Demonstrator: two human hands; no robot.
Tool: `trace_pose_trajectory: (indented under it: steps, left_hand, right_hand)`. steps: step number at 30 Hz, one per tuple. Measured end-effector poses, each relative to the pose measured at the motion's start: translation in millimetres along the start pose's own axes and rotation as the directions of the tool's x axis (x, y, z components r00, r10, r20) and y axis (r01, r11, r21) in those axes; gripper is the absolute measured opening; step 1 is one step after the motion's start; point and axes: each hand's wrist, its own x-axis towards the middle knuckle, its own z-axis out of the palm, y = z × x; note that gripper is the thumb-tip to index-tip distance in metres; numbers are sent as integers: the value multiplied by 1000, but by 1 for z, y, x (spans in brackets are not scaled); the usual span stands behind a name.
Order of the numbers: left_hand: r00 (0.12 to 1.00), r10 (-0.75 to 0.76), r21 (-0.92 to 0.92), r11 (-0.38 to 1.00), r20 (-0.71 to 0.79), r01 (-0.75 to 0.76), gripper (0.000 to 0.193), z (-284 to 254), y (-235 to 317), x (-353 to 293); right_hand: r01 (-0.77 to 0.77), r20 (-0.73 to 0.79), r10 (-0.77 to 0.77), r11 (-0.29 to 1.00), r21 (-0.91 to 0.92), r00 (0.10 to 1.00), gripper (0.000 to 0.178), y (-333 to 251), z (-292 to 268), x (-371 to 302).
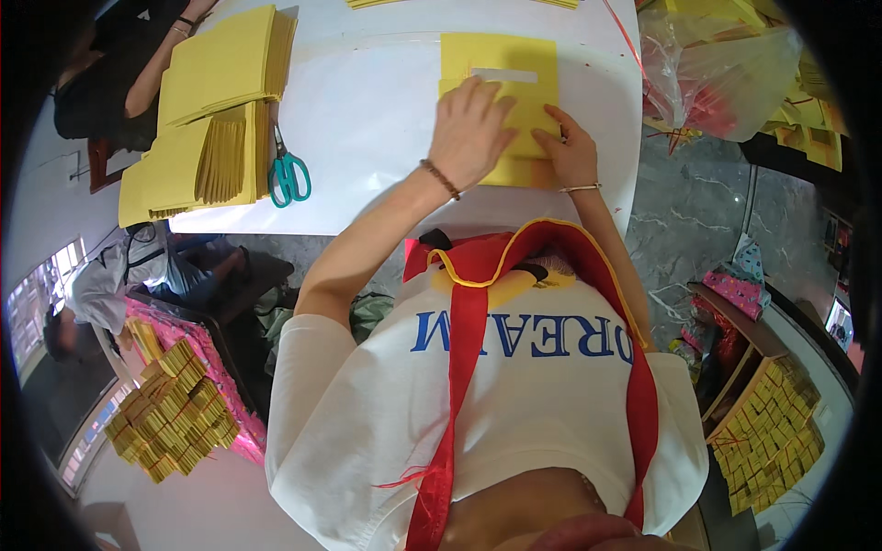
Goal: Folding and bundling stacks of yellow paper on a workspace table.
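A yellow paper piece [501, 53], in overlapping layers like a folded envelope, lies on the white-covered table in front of me. A narrow white strip [514, 76] crosses its upper part. Over the paper's left side, my left hand [467, 129] rests palm down with its fingers apart, the fingertips near the strip's left end. My right hand [575, 154] holds the right edge of the paper, its thumb and forefinger showing on top. Its other fingers are partly hidden. Teal-handled scissors [290, 176] lie to the left, beside stacked yellow paper pieces [220, 64].
The white table [358, 119] carries more yellow paper along its far edge. Another person's arm [161, 69] is at the far left. Bundled yellow paper [175, 413] sits low at left, more bundles [772, 436] at right. A clear plastic bag [717, 78] hangs far right.
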Motion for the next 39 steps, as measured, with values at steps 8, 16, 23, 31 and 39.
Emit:
trace_pose_trajectory:
  steps: [8, 16, 23, 31, 39]
  left_hand:
    - [979, 9, 174, 984, 202, -45, 56, 33, -4, -11]
    - [976, 14, 143, 989, 219, -47, 53, 27, -8, -11]
    - [988, 98, -296, 953, 121, -59, 53, 5, -22, -18]
    - [923, 282, 276, 895, 261, -351, 52, 12, -7, -14]
    - [994, -81, -319, 946, -76, 53, 46, -89, -89, 76]
  right_hand:
    - [92, -32, -96, 989, -113, 995, 49, -5, 2, -4]
    - [560, 321, -497, 468, -684, 807, 68, -4, 13, -52]
    - [592, 313, -524, 536, -602, 792, 75, 5, 19, -55]
    - [177, 211, -240, 944, 279, 948, 57, 15, -17, -31]
    - [78, -126, -11, 834, 547, 992, 46, 25, -29, -16]
